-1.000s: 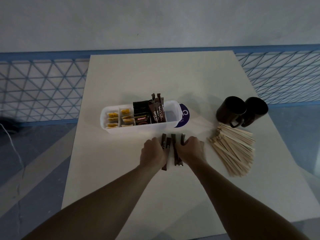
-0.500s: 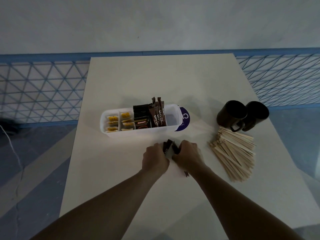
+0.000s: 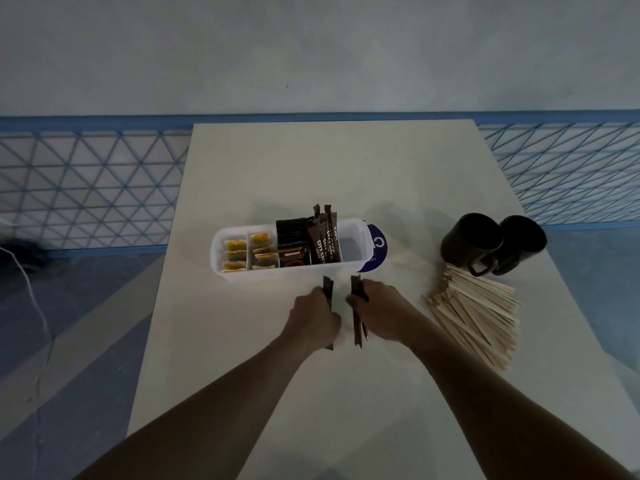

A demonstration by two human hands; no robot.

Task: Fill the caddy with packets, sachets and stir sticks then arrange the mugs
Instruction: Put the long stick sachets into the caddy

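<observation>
The white caddy [image 3: 277,276] sits left of the middle of the table [image 3: 329,168], about halfway between its far and near edges. Yellow packets [image 3: 235,254] fill its left compartments, black packets [image 3: 292,244] come next, and a few standing sachets [image 3: 323,240] lean beside them, while its right-end compartment [image 3: 351,247] looks bare. The loose brown sachets lay flat on the table a second ago and were squeezed into one bunch between both hands half a second ago. They are now split just in front of the caddy's near wall. The left hand [image 3: 313,318] has its fingers curled round a thin lot [image 3: 328,289], and the right hand [image 3: 384,313] grips a thicker bunch [image 3: 355,289]. I cannot tell whether their lower ends touch the table. With every loose sachet in hand, dropping them in beside the standing ones is probably next. Toward the right edge, the heap of stir sticks [image 3: 478,317] is untouched, and the two dark mugs [image 3: 471,242] stand touching just behind it. A purple disc [image 3: 379,247] lies against the caddy's right end.
</observation>
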